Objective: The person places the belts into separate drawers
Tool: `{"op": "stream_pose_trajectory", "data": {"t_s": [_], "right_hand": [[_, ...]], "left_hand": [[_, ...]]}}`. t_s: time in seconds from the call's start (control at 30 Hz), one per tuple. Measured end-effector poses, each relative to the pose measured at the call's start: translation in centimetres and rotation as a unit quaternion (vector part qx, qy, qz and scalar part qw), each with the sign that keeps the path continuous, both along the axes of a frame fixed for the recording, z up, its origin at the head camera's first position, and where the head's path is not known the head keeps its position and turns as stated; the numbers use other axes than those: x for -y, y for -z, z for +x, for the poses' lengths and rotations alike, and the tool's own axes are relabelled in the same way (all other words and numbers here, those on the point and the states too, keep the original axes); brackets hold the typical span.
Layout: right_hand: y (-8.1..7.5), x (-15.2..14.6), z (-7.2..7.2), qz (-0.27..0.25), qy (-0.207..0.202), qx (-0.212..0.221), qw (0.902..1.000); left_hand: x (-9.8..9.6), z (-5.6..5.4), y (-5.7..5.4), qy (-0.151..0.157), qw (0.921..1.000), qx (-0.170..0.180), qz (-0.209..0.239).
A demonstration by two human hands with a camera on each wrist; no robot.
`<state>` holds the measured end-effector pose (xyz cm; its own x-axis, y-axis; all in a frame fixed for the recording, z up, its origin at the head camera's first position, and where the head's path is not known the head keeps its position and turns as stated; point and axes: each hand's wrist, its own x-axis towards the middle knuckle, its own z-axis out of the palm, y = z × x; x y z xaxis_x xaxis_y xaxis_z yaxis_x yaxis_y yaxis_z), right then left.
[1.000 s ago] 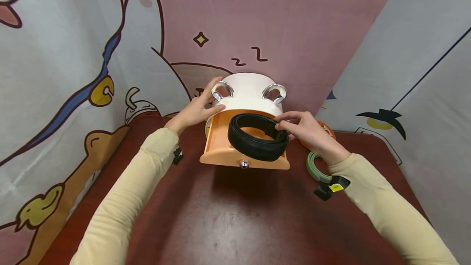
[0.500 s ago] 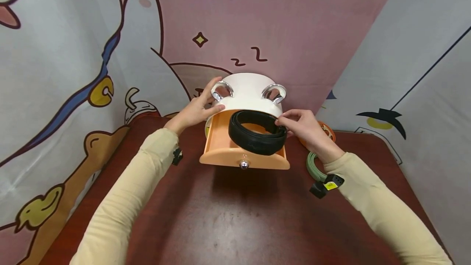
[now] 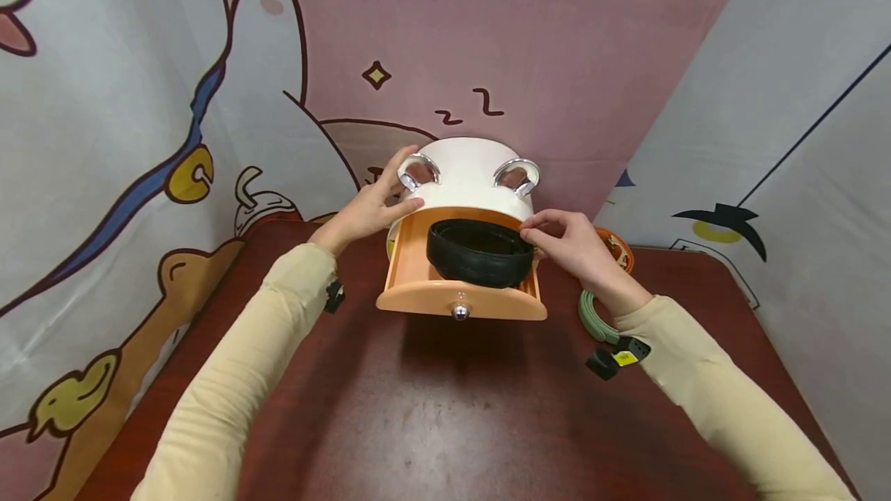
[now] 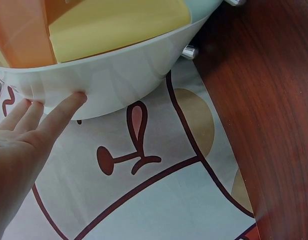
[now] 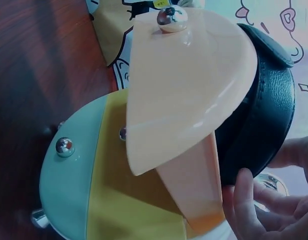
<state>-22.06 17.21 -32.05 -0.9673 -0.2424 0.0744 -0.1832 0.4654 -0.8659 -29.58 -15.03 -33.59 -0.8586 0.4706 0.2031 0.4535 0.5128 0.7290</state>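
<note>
A small white cabinet (image 3: 466, 168) with two chrome ear-shaped loops stands against the backdrop. Its orange drawer (image 3: 418, 296) is pulled out, with a silver knob in front. Inside the drawer, slightly tilted, sits a coiled black belt (image 3: 480, 265), its side rising above the front panel in the right wrist view. My right hand (image 3: 574, 250) pinches the right edge of the coil. The left hand (image 3: 372, 211) rests on the cabinet's left side, thumb over the upper front edge. Its straight fingers touch the white wall (image 4: 118, 75) in the left wrist view.
Below the orange drawer are a yellow drawer (image 5: 128, 210) and a teal drawer (image 5: 68, 175) with a silver knob. A green coiled strap (image 3: 594, 319) lies on the brown table (image 3: 445, 408), right of the cabinet. An orange round object (image 3: 616, 248) is partly behind my right hand.
The coiled belt rises slightly, then sinks deeper into the orange drawer and shifts a little left, its opening less visible. My right hand follows; the left hand stays put.
</note>
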Motion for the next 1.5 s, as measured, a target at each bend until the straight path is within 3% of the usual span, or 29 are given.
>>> {"op": "stream_pose_trajectory", "data": {"t_s": [0.17,0.3,0.43,0.6,0.9,1.07,1.2,1.3,1.5], "right_hand": [[0.3,-0.6,0.7,0.008,-0.039,-0.020,0.9990],[0.7,-1.3,1.2,-0.024,-0.088,-0.025,0.9955],[1.1,-1.9,1.5,-0.060,-0.152,-0.030,0.9861],[1.5,-2.2,1.9,-0.031,-0.199,-0.047,0.9785],[1.8,-1.5,1.9,0.001,-0.176,-0.109,0.9784],[2.3,-0.7,1.3,-0.002,-0.172,-0.167,0.9709],[2.7,-0.1,0.8,0.006,-0.130,-0.223,0.9661],[2.2,0.4,1.3,0.017,-0.099,-0.237,0.9662],[3.1,0.1,0.7,0.012,-0.104,-0.221,0.9696]], "left_hand": [[0.0,-0.1,0.1,0.000,1.0000,0.000,0.002],[0.0,-0.1,0.1,-0.001,1.0000,-0.002,0.004],[0.1,-0.1,0.2,-0.002,1.0000,-0.001,0.002],[0.1,-0.1,0.2,-0.002,1.0000,-0.002,-0.002],[0.0,-0.1,0.1,-0.003,1.0000,-0.001,0.000],[-0.1,-0.1,0.1,-0.003,1.0000,0.000,0.002],[-0.1,0.0,0.2,-0.003,1.0000,0.002,-0.001],[-0.2,0.0,0.2,-0.004,1.0000,0.004,-0.002],[0.0,-0.1,0.2,-0.004,1.0000,0.001,-0.001]]}}
